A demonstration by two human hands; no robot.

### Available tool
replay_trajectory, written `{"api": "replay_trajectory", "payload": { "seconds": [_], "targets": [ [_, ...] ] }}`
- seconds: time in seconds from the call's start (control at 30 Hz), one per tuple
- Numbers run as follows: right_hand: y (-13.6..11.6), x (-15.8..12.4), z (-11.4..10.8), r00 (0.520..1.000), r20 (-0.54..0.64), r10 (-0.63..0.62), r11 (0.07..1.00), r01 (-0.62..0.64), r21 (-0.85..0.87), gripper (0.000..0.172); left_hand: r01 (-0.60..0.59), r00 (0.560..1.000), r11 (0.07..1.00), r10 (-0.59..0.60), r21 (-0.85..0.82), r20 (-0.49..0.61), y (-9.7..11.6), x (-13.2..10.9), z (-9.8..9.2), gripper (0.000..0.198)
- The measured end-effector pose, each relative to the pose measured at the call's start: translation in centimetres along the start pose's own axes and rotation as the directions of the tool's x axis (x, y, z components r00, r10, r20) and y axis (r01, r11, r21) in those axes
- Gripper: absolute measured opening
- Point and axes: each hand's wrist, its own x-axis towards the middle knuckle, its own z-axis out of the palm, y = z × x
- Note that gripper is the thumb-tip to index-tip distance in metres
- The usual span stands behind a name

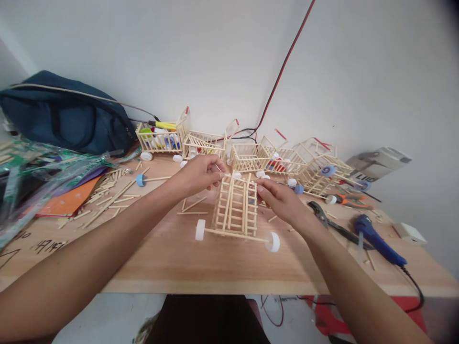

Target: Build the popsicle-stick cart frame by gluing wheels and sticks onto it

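A small cart frame of pale wooden sticks lies on the table, its slatted side up. White wheels sit on both ends of its near axle. My left hand is at the frame's far left corner, fingers curled and pinched, with a thin pale piece at the fingertips that is too small to name. At the far right corner my right hand has thumb and fingers closed against the frame's edge. The far axle is partly hidden behind the hands.
Several finished stick carts line the wall. A blue glue gun, pliers and black cutters lie right. Loose sticks, an orange sheet, plastic wrappers and a dark blue bag are left.
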Motion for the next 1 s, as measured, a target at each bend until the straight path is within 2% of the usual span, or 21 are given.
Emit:
{"api": "replay_trajectory", "payload": {
  "seconds": [0.23, 0.37, 0.47, 0.57, 0.77, 1.0],
  "targets": [
    [0.4, 0.6, 0.5, 1.0, -0.003, -0.01, 0.997, 0.01, 0.075, 0.035, -0.008, 0.999, 0.998, 0.006, 0.063, 0.042, 0.2, 0.1, -0.6, 0.009],
    [0.8, 1.2, 0.7, 0.998, -0.059, -0.022, 0.995, 0.028, 0.098, 0.039, -0.061, 0.995, 0.975, 0.076, 0.212, -0.068, 0.6, -0.2, -1.2, 0.018],
    [0.7, 1.6, 0.6, 0.982, -0.188, -0.037, 0.997, 0.048, 0.054, 0.037, -0.109, 0.978, 0.957, 0.152, 0.27, -0.144, 0.7, -0.2, -1.2, 0.017],
    [0.0, 2.2, 0.3, 0.963, -0.261, -0.065, 0.996, 0.08, 0.045, 0.035, -0.111, 0.979, 0.96, 0.15, 0.257, -0.141, 0.6, 0.2, -0.7, 0.02],
    [-1.2, 3.5, 0.8, 0.972, -0.222, -0.081, 0.992, 0.101, 0.078, 0.035, -0.113, 0.979, 0.98, 0.138, 0.161, -0.151, 0.2, 1.3, 0.3, 0.016],
    [-0.8, 3.5, 1.7, 0.983, -0.175, -0.049, 0.988, 0.074, 0.139, 0.037, -0.059, 0.992, 0.998, 0.058, -0.005, -0.111, 0.0, 1.2, 0.2, 0.02]
  ]
}}
